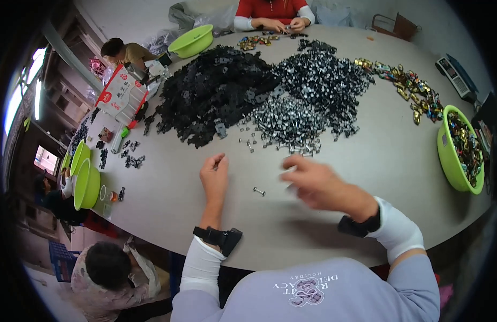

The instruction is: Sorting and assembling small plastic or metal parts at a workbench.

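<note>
My left hand point(213, 173) rests just above the table near its middle, fingers pinched together; what they hold, if anything, is too small to name. To the right, my right hand point(324, 185) is smeared by motion, and its fingers cannot be read clearly. Between the two hands lies one small dumbbell-shaped metal piece point(259, 191). Beyond my hands is a heap of small silver metal pieces point(288, 121), some of them dumbbell-shaped. It merges into a pile of small black-and-silver parts point(323, 80). Left of these rises a large pile of flat black parts point(211, 88).
Colourful shiny pieces point(414, 91) trail across the table's right side toward a full green basin point(449, 155). A scale point(456, 78) stands behind. Green basins point(87, 185) and a red-white box point(120, 96) are on the left. A person in red point(272, 13) works opposite; others sit leftward.
</note>
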`<state>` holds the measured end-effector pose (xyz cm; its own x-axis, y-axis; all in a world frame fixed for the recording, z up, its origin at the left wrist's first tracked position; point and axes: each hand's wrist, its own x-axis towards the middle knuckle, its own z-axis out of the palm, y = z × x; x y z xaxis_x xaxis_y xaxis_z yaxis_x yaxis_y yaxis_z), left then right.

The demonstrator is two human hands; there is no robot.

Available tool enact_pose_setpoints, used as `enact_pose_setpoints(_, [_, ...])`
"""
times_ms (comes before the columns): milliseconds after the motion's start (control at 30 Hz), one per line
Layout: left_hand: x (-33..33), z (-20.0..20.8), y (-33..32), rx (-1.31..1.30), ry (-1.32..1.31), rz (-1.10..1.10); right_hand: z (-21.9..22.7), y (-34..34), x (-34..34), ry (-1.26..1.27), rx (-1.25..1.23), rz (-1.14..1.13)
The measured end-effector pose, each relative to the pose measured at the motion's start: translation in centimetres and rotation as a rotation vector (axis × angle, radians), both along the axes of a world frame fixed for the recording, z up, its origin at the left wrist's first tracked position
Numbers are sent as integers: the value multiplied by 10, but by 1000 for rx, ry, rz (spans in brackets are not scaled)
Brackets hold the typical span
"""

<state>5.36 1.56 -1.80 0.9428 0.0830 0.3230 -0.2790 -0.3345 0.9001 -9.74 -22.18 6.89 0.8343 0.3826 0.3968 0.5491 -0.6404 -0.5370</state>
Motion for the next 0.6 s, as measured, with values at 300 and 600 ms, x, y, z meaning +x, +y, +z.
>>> enact_pose_setpoints(300, [37, 6, 10, -39, 186, -23, -68, 59, 49, 25, -297, 180])
enact_pose_setpoints(600, [97, 10, -48, 793, -26, 256, -66, 11, 23, 63, -327, 12])
